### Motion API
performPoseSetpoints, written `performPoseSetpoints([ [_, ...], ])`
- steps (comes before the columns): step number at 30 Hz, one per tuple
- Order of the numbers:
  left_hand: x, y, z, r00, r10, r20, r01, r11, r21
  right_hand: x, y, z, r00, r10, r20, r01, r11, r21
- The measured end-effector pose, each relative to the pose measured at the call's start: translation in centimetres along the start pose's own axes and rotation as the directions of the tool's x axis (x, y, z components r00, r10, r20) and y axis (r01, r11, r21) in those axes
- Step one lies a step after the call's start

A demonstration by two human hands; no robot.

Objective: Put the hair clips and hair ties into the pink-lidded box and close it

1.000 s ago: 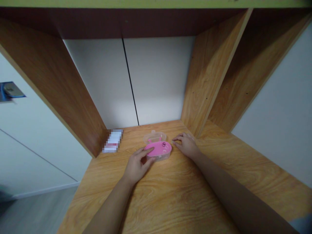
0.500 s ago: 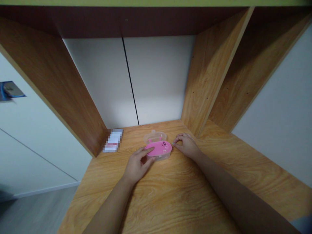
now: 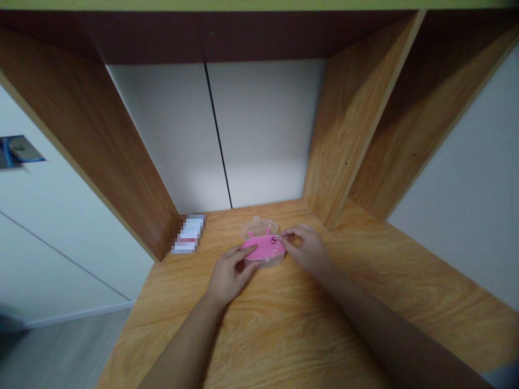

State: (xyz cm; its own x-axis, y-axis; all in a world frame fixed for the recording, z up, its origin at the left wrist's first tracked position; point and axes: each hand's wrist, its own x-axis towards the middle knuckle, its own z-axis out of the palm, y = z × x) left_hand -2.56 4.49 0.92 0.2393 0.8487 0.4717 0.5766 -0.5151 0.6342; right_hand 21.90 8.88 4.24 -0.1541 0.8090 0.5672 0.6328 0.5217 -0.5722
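Note:
A small clear plastic case [image 3: 272,261] with an oval pink insert [image 3: 263,249] stands on the wooden desk. Its clear lid [image 3: 261,227] is tipped back behind it. My left hand [image 3: 228,274] grips the case's left end, fingers on the pink top and thumb along the front side. On the pink surface, toward the right, lie a dark ring-like piece [image 3: 273,241] and some pale curved pieces [image 3: 277,250], too small to name. My right hand [image 3: 307,249] is over the right end of the insert, thumb and fingertips pinched together. What they pinch is too small to make out.
A blurred white paper or packet [image 3: 190,233] lies at the back left, against the wooden side panel [image 3: 101,146]. White panels [image 3: 263,129] close the back, and an upright wooden divider [image 3: 344,124] stands on the right. A shelf [image 3: 211,38] hangs overhead.
My right hand has moved left, from beside the case to over its right end, still pinching. The left hand keeps its grip on the case.

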Motion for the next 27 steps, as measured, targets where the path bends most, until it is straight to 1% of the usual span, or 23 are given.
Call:
performPoseSetpoints([
  [3,0.0,0.1,0.0,1.0,-0.003,0.0,0.003,1.0,0.001,-0.4,-1.4,0.4,0.998,-0.048,0.05,0.049,0.998,-0.025],
  [5,0.0,0.1,0.0,1.0,-0.001,-0.003,0.001,1.0,0.002,-0.5,-1.8,0.7,0.996,-0.059,0.074,0.062,0.997,-0.042],
  [8,0.0,-0.1,0.1,1.0,0.005,-0.008,-0.005,1.0,0.007,-0.7,-1.7,1.2,0.994,-0.039,0.098,0.045,0.997,-0.061],
  [13,0.0,-0.1,0.1,1.0,0.006,0.0,-0.006,1.0,0.009,-0.7,-1.4,1.9,0.997,0.012,0.078,-0.006,0.997,-0.081],
  [21,0.1,0.1,0.0,1.0,-0.001,0.014,0.0,1.0,0.011,-0.7,-1.7,1.9,0.992,-0.018,0.123,0.032,0.993,-0.109],
  [24,0.0,0.0,0.1,1.0,-0.001,0.011,0.001,1.0,0.01,-0.6,-1.8,1.5,0.993,-0.033,0.109,0.044,0.994,-0.099],
  [27,0.0,0.0,0.1,1.0,0.004,0.006,-0.004,1.0,0.014,-0.4,-1.2,1.3,0.999,-0.022,0.036,0.023,0.999,-0.038],
])
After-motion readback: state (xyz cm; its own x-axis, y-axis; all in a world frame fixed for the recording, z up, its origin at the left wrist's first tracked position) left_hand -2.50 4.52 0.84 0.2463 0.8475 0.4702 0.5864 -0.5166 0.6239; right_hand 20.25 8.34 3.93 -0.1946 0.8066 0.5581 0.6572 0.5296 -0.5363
